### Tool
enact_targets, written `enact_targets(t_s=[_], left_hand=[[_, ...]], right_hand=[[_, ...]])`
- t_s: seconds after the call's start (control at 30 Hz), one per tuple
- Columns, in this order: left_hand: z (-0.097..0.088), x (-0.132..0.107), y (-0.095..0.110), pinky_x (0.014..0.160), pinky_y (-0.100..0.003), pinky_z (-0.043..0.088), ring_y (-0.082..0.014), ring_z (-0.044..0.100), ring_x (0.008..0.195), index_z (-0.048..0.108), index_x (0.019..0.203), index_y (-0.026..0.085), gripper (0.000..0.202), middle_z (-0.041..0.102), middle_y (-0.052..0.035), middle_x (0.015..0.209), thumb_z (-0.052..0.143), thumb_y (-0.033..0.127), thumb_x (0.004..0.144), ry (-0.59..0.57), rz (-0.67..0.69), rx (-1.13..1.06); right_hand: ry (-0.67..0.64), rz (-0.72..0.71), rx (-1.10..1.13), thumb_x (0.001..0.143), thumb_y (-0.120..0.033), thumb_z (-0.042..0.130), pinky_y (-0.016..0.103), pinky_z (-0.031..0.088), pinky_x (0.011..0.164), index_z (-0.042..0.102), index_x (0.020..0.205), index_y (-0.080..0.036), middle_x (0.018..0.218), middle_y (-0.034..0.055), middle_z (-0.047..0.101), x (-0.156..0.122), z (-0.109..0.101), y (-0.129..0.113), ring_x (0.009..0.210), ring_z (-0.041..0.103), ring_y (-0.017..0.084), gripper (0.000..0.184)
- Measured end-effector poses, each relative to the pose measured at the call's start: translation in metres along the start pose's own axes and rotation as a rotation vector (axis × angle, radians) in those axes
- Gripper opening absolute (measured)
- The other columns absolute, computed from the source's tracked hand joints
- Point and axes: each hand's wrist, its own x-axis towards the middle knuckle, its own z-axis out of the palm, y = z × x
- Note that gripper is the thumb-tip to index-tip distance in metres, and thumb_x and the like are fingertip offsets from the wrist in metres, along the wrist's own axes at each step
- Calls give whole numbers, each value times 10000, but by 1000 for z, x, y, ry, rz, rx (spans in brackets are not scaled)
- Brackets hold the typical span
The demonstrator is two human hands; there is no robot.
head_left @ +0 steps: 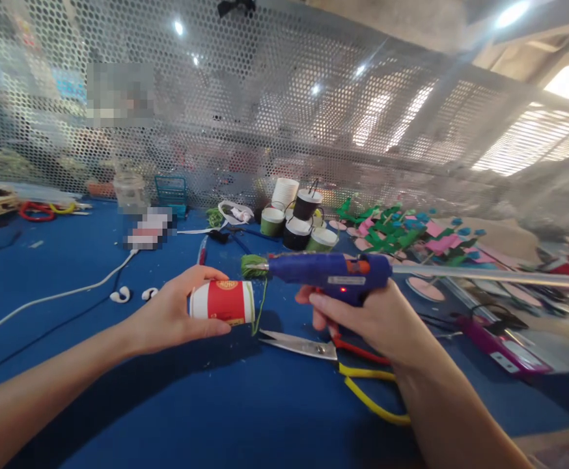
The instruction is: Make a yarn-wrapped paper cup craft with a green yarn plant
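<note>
My left hand (181, 303) is closed around a red and white paper cup (226, 303) lying on its side in the air. Green yarn circles the cup's right end, and a strand runs up to a green yarn ball (254, 266) on the table. In my right hand (357, 312) is a blue hot glue gun (323, 270), its red light lit and a long glue stick in its back. The gun's nozzle points left, above and apart from the cup's right end. Open scissors (304, 345) with red and yellow handles lie below the gun, partly behind my right forearm.
Small cup buckets (298, 231) stand stacked at the back. Green and pink paper flowers (411, 234) cover the right side. A purple power strip (504, 345) lies at right. White earbuds (120, 295) and a cable are at left, before a perforated metal panel (265, 98).
</note>
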Motion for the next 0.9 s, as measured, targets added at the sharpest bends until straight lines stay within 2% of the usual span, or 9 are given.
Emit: enact_targets(t_s=[0.1, 0.17, 0.27, 0.37, 0.6, 0.73, 0.9], left_hand=[[0, 2, -1, 616, -250, 429, -168, 537, 748, 492, 995, 209, 486, 560, -42, 932, 681, 316, 560, 26, 13, 42], [1, 2, -1, 626, -258, 428, -173, 534, 754, 506, 974, 202, 486, 561, -43, 923, 691, 321, 541, 49, 6, 55], [2, 3, -2, 613, -259, 426, -173, 530, 731, 520, 958, 197, 486, 560, -43, 908, 697, 333, 526, 83, -10, 38], [2, 3, -3, 623, -259, 428, -180, 529, 744, 526, 983, 206, 498, 557, -44, 929, 693, 334, 532, 55, -2, 25], [-1, 3, 2, 723, -305, 420, -215, 510, 831, 552, 973, 209, 502, 533, -52, 968, 701, 344, 513, 46, 18, 70], [0, 4, -1, 743, -307, 412, -216, 508, 847, 543, 985, 211, 496, 526, -52, 983, 696, 338, 531, 46, 63, 103], [1, 1, -4, 723, -289, 412, -200, 517, 826, 510, 1014, 206, 493, 512, -55, 988, 674, 353, 573, 23, 98, 187]], right_hand=[[-10, 52, -98, 667, -347, 573, 228, 421, 370, 556, 598, -184, 451, -21, 531, -4, 4, 9, 391, 483, 111, 178], [-3, 13, -183, 674, -329, 566, 235, 415, 377, 525, 544, -196, 419, -33, 498, -4, 4, 15, 372, 453, 106, 190], [-6, -77, -260, 692, -301, 541, 255, 436, 431, 546, 581, -212, 460, -26, 525, -3, 4, 21, 418, 472, 123, 142], [-13, -101, -258, 683, -294, 535, 273, 458, 477, 575, 637, -216, 525, -13, 566, -2, 3, 20, 468, 502, 139, 98], [-5, -39, -231, 656, -275, 552, 249, 434, 415, 553, 585, -206, 467, -21, 537, 0, 5, 19, 407, 475, 124, 99], [-4, 29, -232, 655, -290, 563, 210, 349, 304, 459, 464, -205, 351, -47, 442, 0, 5, 19, 311, 406, 93, 233], [-18, 104, -206, 669, -309, 557, 199, 367, 319, 434, 436, -198, 340, -44, 441, 1, 5, 18, 311, 411, 83, 286]])
